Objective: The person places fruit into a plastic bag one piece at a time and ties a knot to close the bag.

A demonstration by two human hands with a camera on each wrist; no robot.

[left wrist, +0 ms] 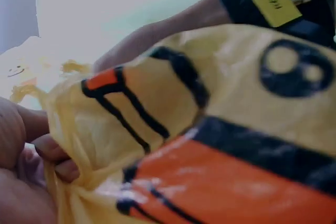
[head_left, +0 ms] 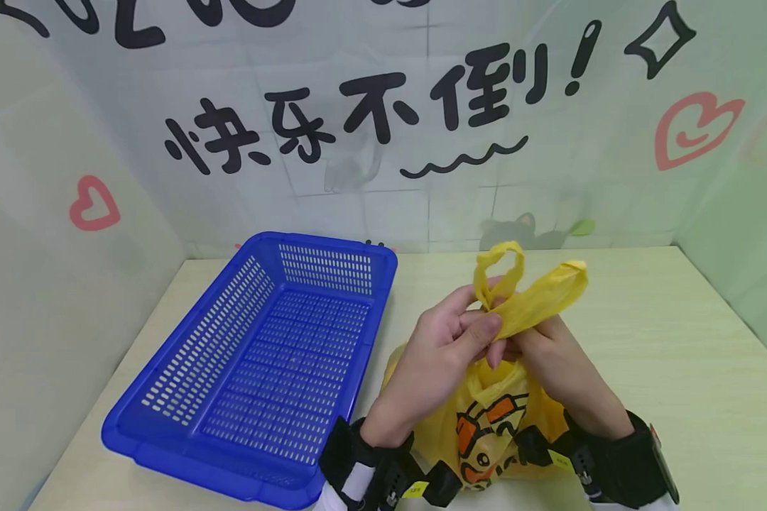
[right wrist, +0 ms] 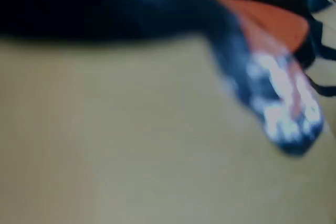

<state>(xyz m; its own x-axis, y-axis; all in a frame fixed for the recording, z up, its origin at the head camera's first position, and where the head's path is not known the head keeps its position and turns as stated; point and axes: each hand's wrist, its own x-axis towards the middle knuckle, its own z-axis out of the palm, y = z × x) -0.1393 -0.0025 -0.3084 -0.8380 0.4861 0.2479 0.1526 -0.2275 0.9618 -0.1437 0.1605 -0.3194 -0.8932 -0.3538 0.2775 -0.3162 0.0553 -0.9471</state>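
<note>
A yellow plastic bag [head_left: 437, 426] with a printed orange-and-black cartoon face sits in front of me, its body bulging. The left hand [head_left: 437, 348] pinches the bag's gathered neck between thumb and fingers. Against it, the right hand [head_left: 559, 358] holds the same gathered part, its fingertips partly hidden behind a handle. One handle [head_left: 543, 301] points up to the right; another loops above the left fingers. The left wrist view has the bag [left wrist: 231, 103] up close beside the left hand [left wrist: 21, 161]. Blurred bag film [right wrist: 131, 129] fills the right wrist view. The contents are hidden.
A blue perforated plastic basket [head_left: 118, 426] stands left of the bag, nothing visible inside it. Both are on a pale wooden table [head_left: 690, 341]. A printed backdrop [head_left: 358, 206] with lettering and hearts encloses the back and sides.
</note>
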